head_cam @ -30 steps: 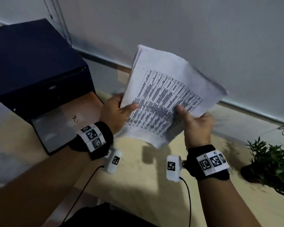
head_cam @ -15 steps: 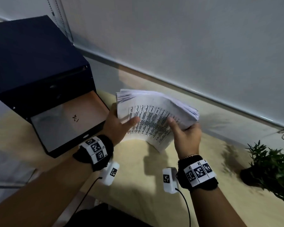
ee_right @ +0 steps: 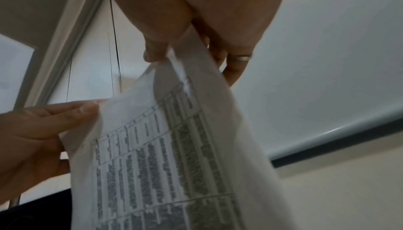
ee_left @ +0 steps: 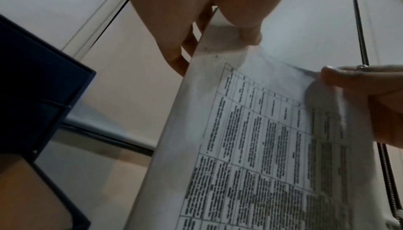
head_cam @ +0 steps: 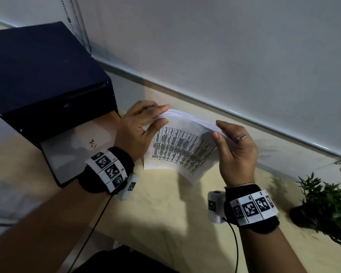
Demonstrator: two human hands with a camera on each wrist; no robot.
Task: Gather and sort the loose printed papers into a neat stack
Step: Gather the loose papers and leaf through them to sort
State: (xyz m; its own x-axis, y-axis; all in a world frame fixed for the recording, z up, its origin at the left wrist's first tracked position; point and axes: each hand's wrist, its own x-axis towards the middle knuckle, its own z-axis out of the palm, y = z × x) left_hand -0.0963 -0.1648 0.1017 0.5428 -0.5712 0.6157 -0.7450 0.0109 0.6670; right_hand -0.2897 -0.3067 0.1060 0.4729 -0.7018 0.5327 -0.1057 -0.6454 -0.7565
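Observation:
A stack of white printed papers (head_cam: 177, 148) with a table of black text is held in the air above the pale tabletop (head_cam: 165, 209), bowed downward at its near edge. My left hand (head_cam: 144, 127) pinches the stack's far left corner between thumb and fingers. At the far right corner my right hand (head_cam: 230, 142) pinches it the same way. The left wrist view shows the papers (ee_left: 250, 147) close up with my left thumb pressed on the top edge. The right wrist view shows the papers (ee_right: 165, 156) hanging from my right fingers (ee_right: 235, 64).
A dark blue box-shaped printer (head_cam: 43, 79) with a tray (head_cam: 71, 148) stands at the left, close to my left hand. A small green plant (head_cam: 327, 205) stands at the right. A pale roller blind (head_cam: 224, 56) covers the wall behind, with a bead chain (head_cam: 75, 18).
The stack has tipped from upright down toward flat and dropped lower. Both hands shifted their hold from the near edge to the far corners.

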